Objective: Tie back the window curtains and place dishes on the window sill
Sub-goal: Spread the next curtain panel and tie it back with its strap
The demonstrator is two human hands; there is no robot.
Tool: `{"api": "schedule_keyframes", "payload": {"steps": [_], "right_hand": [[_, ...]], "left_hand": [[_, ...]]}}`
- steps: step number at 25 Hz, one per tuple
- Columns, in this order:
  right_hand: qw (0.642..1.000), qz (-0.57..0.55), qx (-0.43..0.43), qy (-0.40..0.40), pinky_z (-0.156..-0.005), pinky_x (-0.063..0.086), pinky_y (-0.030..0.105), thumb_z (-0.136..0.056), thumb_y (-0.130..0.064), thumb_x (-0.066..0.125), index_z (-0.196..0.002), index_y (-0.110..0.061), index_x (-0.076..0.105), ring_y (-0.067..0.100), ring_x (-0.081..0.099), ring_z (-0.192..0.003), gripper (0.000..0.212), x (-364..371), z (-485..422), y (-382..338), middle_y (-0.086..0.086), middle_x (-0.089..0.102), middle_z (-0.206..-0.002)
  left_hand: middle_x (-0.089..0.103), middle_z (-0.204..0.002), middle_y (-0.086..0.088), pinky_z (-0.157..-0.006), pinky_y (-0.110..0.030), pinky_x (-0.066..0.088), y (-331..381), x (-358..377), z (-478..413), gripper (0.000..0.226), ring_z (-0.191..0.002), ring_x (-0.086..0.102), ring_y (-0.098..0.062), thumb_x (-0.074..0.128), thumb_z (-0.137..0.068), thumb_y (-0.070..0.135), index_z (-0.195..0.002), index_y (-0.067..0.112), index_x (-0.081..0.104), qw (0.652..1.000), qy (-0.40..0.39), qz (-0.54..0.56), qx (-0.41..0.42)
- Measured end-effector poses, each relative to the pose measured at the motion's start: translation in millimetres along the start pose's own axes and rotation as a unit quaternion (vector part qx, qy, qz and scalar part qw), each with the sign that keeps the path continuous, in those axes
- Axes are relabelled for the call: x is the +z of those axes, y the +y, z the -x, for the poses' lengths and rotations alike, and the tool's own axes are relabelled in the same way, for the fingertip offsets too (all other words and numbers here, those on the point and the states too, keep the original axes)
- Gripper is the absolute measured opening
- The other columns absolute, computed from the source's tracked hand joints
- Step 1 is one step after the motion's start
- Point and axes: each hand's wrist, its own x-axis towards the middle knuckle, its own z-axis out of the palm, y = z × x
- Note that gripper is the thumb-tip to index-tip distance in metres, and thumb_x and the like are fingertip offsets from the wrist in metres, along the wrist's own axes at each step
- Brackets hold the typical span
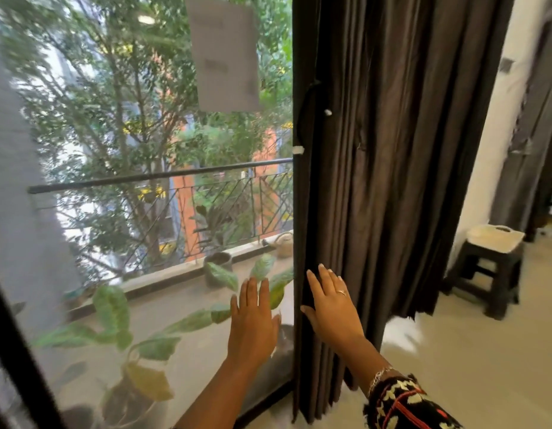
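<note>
Beside the window glass, the right hand lies flat on the gathered brown curtain; the left hand is open, empty. Soft folds will probably slip: better to encircle the whole bundle.

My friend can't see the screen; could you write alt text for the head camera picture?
A person's right hand lies flat on the edge of a gathered dark curtain beside a window, the left hand open before it. Outside are a balcony railing, potted plants and trees; a stool stands indoors.

curtain: dark cloth, faint sheen | window: smooth glass | sheet: matt paper | railing: metal
</note>
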Motion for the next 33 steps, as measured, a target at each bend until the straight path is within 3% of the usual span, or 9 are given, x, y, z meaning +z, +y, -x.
{"api": "schedule_keyframes", "payload": {"steps": [3, 6, 8, 15, 22, 28, 33], "right_hand": [[0.999, 0.031, 0.013, 0.027, -0.116, 0.006, 0.040, -0.091, -0.041, 0.050, -0.147, -0.015, 0.017, 0.031, 0.014, -0.142, 0.070, -6, -33, 36, 0.015, 0.013, -0.154], [0.994, 0.074, -0.001, 0.082, -0.100, 0.041, 0.044, -0.065, -0.040, 0.079, -0.128, -0.009, 0.054, 0.034, 0.053, -0.120, 0.074, -17, -74, 65, 0.018, 0.052, -0.132], [0.989, 0.094, -0.017, 0.115, -0.091, 0.048, 0.042, -0.055, -0.042, 0.085, -0.119, -0.010, 0.062, 0.032, 0.061, -0.110, 0.076, -24, -108, 84, 0.016, 0.061, -0.122], [0.974, 0.109, -0.027, 0.195, -0.097, 0.035, 0.039, -0.064, -0.037, 0.082, -0.124, -0.009, 0.057, 0.034, 0.056, -0.116, 0.071, -61, -229, 122, 0.018, 0.057, -0.127], [0.958, 0.102, -0.064, 0.260, -0.111, 0.009, 0.035, -0.090, -0.035, 0.054, -0.143, -0.012, 0.029, 0.032, 0.024, -0.139, 0.064, -107, -338, 155, 0.016, 0.026, -0.150], [0.926, 0.083, -0.113, 0.350, -0.113, 0.019, 0.040, -0.089, -0.027, 0.057, -0.141, -0.007, 0.034, 0.037, 0.028, -0.136, 0.060, -171, -428, 167, 0.020, 0.029, -0.148], [0.895, 0.061, -0.162, 0.411, -0.112, 0.023, 0.038, -0.091, -0.030, 0.053, -0.143, -0.011, 0.029, 0.032, 0.023, -0.138, 0.061, -227, -494, 173, 0.017, 0.024, -0.150]], "left_hand": [[-0.012, -0.156, -0.007, -0.116, -0.039, -0.003, 23, 11, -46, 0.068, -0.144, -0.009, -0.021, 0.033, -0.097, 0.038, -0.147, 0.018, -0.008, 0.999, 0.015, 0.017, 0.024], [-0.013, -0.156, -0.006, -0.116, -0.038, -0.004, 42, 17, -103, 0.068, -0.144, -0.011, -0.021, 0.034, -0.096, 0.038, -0.147, 0.018, -0.008, 0.997, 0.048, 0.036, 0.054], [-0.013, -0.156, -0.005, -0.116, -0.037, -0.005, 55, 17, -148, 0.067, -0.143, -0.012, -0.020, 0.032, -0.097, 0.038, -0.146, 0.018, -0.008, 0.993, 0.079, 0.055, 0.062], [-0.006, -0.156, -0.007, -0.116, -0.038, -0.003, 88, -7, -278, 0.067, -0.144, -0.008, -0.022, 0.038, -0.095, 0.035, -0.147, 0.017, 0.000, 0.974, 0.179, 0.055, 0.126], [-0.003, -0.156, -0.010, -0.116, -0.039, -0.002, 107, -58, -382, 0.065, -0.144, -0.005, -0.024, 0.038, -0.095, 0.034, -0.147, 0.015, 0.005, 0.943, 0.284, 0.003, 0.174], [0.008, -0.155, -0.013, -0.116, -0.043, 0.005, 130, -128, -464, 0.051, -0.144, 0.005, -0.027, 0.033, -0.097, 0.029, -0.145, 0.015, 0.023, 0.891, 0.394, -0.053, 0.218], [0.017, -0.152, -0.018, -0.114, -0.044, 0.014, 154, -193, -535, 0.045, -0.142, 0.012, -0.033, 0.044, -0.094, 0.023, -0.138, 0.018, 0.037, 0.859, 0.471, -0.072, 0.189]]}}
